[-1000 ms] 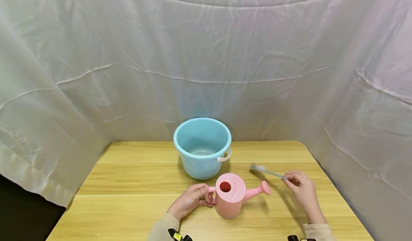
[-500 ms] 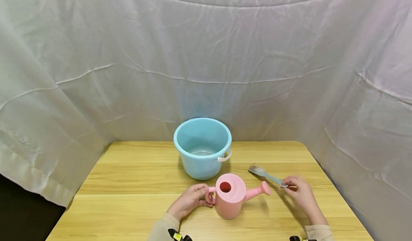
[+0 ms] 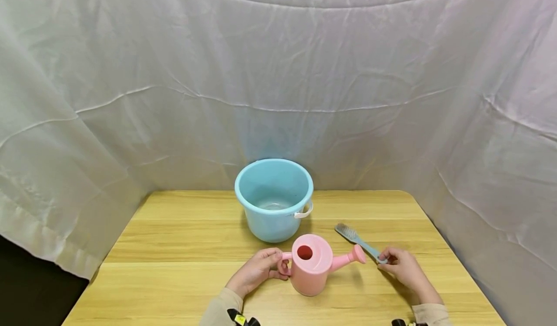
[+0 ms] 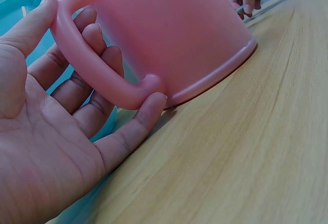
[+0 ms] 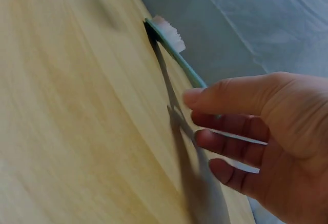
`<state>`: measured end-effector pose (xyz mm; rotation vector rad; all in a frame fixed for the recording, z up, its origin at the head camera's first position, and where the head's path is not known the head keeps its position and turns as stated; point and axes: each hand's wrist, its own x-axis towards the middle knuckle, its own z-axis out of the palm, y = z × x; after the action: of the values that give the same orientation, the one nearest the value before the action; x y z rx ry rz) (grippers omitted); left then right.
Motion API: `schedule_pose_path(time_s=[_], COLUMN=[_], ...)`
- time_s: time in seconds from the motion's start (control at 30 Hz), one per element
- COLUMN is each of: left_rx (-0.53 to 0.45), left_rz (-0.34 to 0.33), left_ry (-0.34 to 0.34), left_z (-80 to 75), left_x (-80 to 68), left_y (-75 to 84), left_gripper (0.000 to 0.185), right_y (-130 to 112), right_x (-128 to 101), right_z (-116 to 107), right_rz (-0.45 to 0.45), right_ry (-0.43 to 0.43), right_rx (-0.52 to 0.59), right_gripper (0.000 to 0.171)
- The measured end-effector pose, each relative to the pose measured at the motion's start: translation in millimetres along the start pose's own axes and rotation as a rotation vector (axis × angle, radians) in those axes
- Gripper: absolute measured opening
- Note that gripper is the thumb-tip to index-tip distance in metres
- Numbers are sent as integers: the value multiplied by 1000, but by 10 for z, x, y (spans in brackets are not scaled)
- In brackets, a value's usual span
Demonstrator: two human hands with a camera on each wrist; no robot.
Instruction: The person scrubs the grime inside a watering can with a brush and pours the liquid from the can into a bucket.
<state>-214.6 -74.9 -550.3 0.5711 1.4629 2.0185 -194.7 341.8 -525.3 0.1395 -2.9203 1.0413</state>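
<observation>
A pink watering can point(image 3: 310, 277) stands upright on the wooden table, its spout towards the right. My left hand point(image 3: 257, 270) holds its handle point(image 4: 77, 49), with fingers through the loop and the thumb against the top in the left wrist view. To the right, a light blue long-handled brush point(image 3: 365, 246) lies slanted with its bristles point(image 5: 171, 34) facing up. The end of its handle is pinched between the thumb and fingers of my right hand point(image 3: 406, 270). Its head is close to the tabletop and casts a shadow there.
A light blue bucket point(image 3: 273, 227) with a white handle point(image 3: 303, 212) stands behind the watering can. The wooden table point(image 3: 174, 248) reaches back to a grey curtain point(image 3: 278, 74), which also hangs along both sides.
My right hand has lowered and come towards me, bringing the brush's handle end down; the brush now slants more steeply in the head view. My left hand and the watering can have not moved.
</observation>
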Motion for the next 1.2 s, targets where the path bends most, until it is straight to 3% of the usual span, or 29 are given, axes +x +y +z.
schedule_pose_path(time_s=[0.2, 0.77, 1.0, 1.2], left_rx=[-6, -7, -10, -7], left_rz=[14, 17, 19, 13], left_ry=[-2, -8, -10, -7], left_z=[6, -3, 2, 4], left_x=[3, -2, -7, -6], left_y=[-8, -8, 5, 6], left_gripper=[31, 31, 30, 30], right_y=[30, 70, 45, -20], right_x=[-3, 2, 18, 6], right_z=[0, 31, 22, -6], right_rz=[3, -10, 30, -46], right_ry=[-49, -28, 28, 131], right_rx=[-15, -21, 13, 18], right_gripper=[17, 17, 22, 24])
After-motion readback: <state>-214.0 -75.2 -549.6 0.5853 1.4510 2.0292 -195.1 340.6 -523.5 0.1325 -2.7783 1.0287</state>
